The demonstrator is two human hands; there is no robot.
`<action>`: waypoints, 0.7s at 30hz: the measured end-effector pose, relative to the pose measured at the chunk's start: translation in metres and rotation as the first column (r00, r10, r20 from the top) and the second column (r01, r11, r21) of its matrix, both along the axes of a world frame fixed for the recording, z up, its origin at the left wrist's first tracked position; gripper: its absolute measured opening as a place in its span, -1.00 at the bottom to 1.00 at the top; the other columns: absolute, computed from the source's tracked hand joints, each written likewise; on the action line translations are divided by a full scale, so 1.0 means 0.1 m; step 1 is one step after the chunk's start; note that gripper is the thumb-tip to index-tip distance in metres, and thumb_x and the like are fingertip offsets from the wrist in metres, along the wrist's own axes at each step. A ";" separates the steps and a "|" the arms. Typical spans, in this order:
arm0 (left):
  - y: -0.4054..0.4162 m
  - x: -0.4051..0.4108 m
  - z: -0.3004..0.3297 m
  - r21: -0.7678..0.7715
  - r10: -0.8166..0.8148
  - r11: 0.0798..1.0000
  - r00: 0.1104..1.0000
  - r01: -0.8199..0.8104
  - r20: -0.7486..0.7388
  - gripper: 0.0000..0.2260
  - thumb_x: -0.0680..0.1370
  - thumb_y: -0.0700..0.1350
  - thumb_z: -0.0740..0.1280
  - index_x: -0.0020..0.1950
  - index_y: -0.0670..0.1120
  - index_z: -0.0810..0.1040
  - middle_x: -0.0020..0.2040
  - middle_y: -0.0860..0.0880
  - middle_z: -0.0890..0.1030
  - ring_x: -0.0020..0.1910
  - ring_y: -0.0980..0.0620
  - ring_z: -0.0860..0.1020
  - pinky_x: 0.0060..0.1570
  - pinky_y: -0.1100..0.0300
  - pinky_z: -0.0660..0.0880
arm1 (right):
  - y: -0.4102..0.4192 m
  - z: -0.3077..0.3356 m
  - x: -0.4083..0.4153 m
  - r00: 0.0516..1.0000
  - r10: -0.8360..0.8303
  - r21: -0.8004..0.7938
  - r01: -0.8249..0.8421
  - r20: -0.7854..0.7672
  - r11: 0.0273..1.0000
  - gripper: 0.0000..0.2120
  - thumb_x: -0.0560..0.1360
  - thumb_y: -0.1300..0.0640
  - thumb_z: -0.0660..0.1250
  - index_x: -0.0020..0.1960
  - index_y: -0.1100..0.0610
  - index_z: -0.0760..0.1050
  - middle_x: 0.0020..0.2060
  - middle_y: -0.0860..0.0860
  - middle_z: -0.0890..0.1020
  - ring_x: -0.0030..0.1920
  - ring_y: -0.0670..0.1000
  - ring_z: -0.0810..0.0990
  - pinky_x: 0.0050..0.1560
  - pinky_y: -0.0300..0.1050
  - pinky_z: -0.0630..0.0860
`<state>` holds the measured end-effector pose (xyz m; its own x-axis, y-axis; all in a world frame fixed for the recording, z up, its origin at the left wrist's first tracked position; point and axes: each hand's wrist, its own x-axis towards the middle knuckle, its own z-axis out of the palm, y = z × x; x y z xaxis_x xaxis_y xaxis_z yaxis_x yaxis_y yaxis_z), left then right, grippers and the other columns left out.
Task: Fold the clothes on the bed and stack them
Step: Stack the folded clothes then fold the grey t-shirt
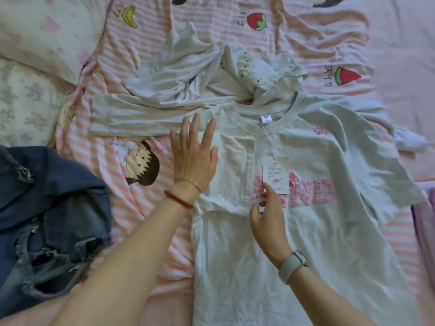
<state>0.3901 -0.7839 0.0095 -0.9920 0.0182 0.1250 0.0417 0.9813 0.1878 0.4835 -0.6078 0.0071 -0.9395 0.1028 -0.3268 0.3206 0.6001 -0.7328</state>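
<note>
Pink-striped bedsheet (131, 208) carries my grey T-shirt (294, 243), its left sleeve folded inward. My left hand (194, 158) presses flat on that fold, fingers straight; my right hand (268, 208) hovers relaxed by the hang tag (275, 174).

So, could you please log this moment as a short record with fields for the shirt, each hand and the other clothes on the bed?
shirt: light grey T-shirt lies face up, its left-side sleeve folded in over the chest
tag: paper hang tag rests on the pink lettering
left hand: left hand presses flat on the folded sleeve, fingers straight
right hand: right hand at the sleeve edge, below the tag; grip unclear
other clothes: crumpled pale garment beyond the collar; denim garment at the left
</note>
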 end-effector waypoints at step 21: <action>0.36 0.02 -0.20 -0.169 -0.170 0.964 0.965 0.205 0.202 -0.49 0.42 0.29 0.03 0.20 0.09 0.51 0.52 -0.13 0.11 0.49 -0.18 -0.14 0.27 -0.28 -0.42 | 1.13 0.01 -0.44 0.941 0.304 0.416 -0.219 -0.149 0.883 -0.56 0.47 0.13 0.07 0.28 0.24 0.43 0.20 0.21 0.51 0.20 0.24 0.47 0.21 0.14 0.38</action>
